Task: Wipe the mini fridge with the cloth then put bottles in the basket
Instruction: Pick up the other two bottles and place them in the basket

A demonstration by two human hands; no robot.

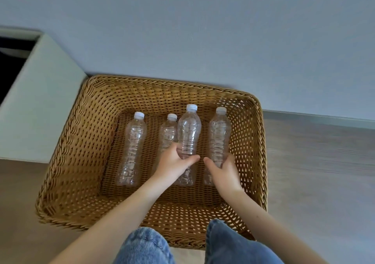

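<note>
Four bottles in the basket [97,141]; left hand [174,162] grips the third bottle [188,133], right hand [225,172] the fourth bottle [220,133].

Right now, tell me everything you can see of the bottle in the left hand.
The bottle is clear, ribbed plastic with a white screw cap, and looks empty. It is tilted, cap toward the far wall of the basket, riding higher than the three other bottles. The left hand grips its lower half. Whether its base touches the basket floor cannot be told.

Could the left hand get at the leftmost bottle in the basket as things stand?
Probably not straight away: the left hand is gripping another bottle. The leftmost bottle itself lies uncovered, nothing over it.
</note>
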